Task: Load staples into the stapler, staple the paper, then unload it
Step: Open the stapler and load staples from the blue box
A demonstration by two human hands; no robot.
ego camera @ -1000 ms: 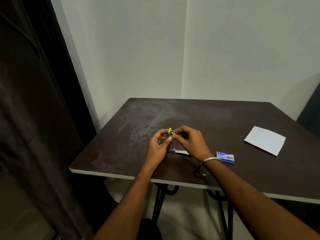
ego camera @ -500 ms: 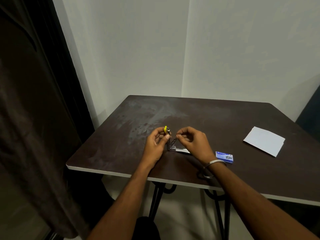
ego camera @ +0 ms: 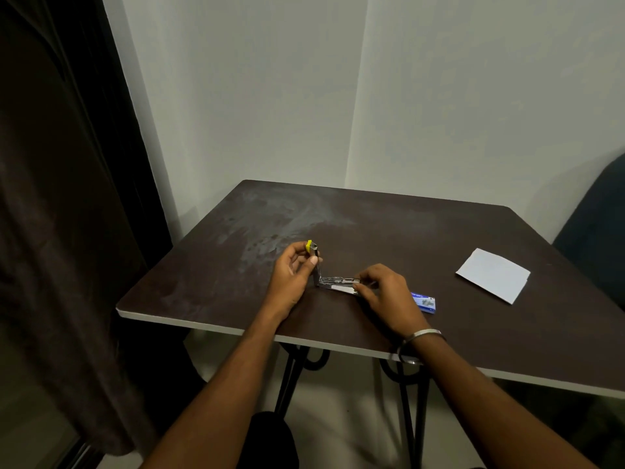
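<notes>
A small metal stapler (ego camera: pixel 333 282) lies hinged wide open on the dark table (ego camera: pixel 389 238), its yellow-tipped top arm standing upright. My left hand (ego camera: pixel 292 275) pinches that upright arm near the yellow tip. My right hand (ego camera: pixel 382 292) rests on the front end of the flat staple channel, fingertips pinched there; whether staples are between them is too small to tell. A blue staple box (ego camera: pixel 424 302) lies just right of my right hand. A white paper sheet (ego camera: pixel 493 275) lies further right.
The table stands in a corner of pale walls. A dark curtain (ego camera: pixel 67 198) hangs at the left. A dark chair edge (ego camera: pixel 598 231) shows at the far right. Black metal table legs (ego camera: pixel 291 377) are below the near edge.
My right hand has moved down and right from the upright arm to the flat channel. The stapler now stands further open. My left hand keeps its hold on the top arm.
</notes>
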